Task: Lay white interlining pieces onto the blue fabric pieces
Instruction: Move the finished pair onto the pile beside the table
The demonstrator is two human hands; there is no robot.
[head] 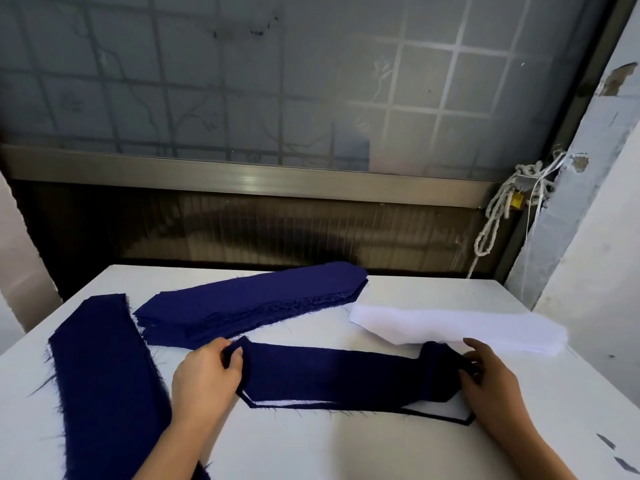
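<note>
Two hands: both grip one blue fabric piece (329,372), one at each end.
Left hand (207,372): fingers and thumb curled, pinching the piece's pointed left end.
Right hand (491,379): fingers curled round the bunched right end.
Blue fabric piece: spans between the hands, mid-tabletop toward the near edge; middle lies flat, right end rumpled.
White interlining piece (436,408): shows under the held piece's near edge, with a thin dark blue rim around it; whether it is touching the layer above, cannot tell.
Blue stack (249,303): many layers with frayed edges, just beyond the left hand, angled toward the far edge.
White interlining stack (460,327): just beyond the right hand, toward the right edge.
Blue pile (104,375): long strip along the left edge, running to the near edge.
Tabletop (346,452): white, carries everything.
</note>
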